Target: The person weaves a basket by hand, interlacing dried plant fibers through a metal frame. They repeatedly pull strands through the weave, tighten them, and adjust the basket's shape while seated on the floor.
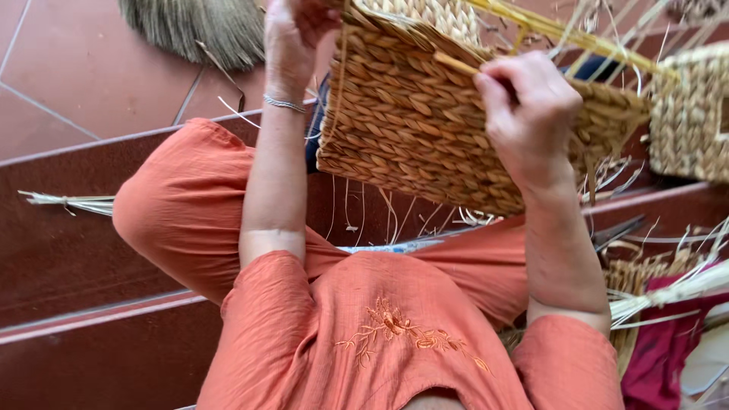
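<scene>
- Head view: woven basket (425,121), tan, of thick twisted straw rows, unfinished; loose strands hang from its lower edge and stiff yellow stakes jut from its top. It is held above the lap in orange cloth.
- Left hand (292,38): fingers closed on the basket's upper left rim.
- Right hand (528,114): fingers curled tight over the woven side, gripping a straw strand (456,64).
- Second basket (691,114) at right; broom (197,26) on the tiled floor.

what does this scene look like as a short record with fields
left hand: left hand grips the top edge of the tan woven straw basket
right hand: right hand pressed on the basket's side, fingers curled at a yellow straw strand
clothing: orange embroidered shirt
nearby: second woven basket, loose straw bundle, terracotta tile floor
</scene>
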